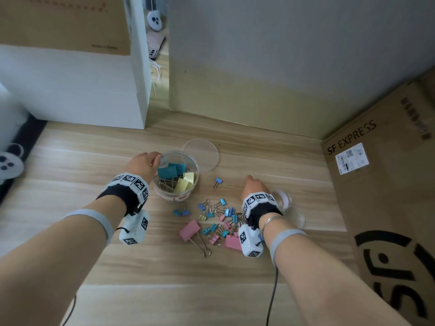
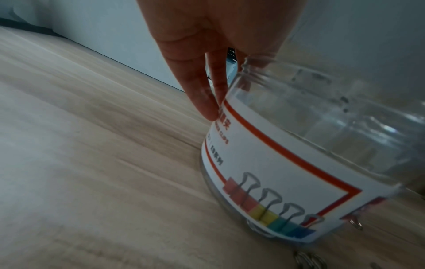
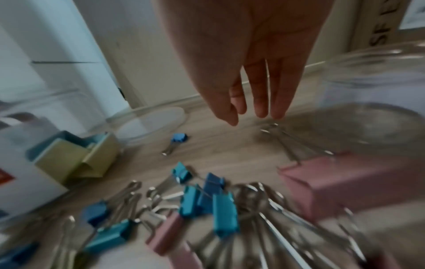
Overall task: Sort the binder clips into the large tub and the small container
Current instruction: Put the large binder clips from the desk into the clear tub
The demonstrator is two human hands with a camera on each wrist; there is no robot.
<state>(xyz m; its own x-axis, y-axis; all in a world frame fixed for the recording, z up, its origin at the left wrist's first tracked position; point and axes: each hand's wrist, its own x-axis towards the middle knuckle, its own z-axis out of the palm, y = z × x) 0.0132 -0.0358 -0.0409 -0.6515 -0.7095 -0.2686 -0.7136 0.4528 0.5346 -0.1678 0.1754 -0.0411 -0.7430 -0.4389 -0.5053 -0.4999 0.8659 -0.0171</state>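
Wood floor (image 1: 94, 156), hands (image 1: 142, 164) (image 1: 253, 187) outstretched, left touching tub (image 1: 174, 196)

"SF EXPRESS" is printed in black on the cardboard box (image 1: 388, 196) at the right. A white shipping label (image 1: 352, 158) is stuck just below the words, its print too small to be read. On the tub (image 2: 322, 118), a paper label (image 2: 264, 163) is seen: "CLIPS" can be made out in orange, and the other characters are blurred.
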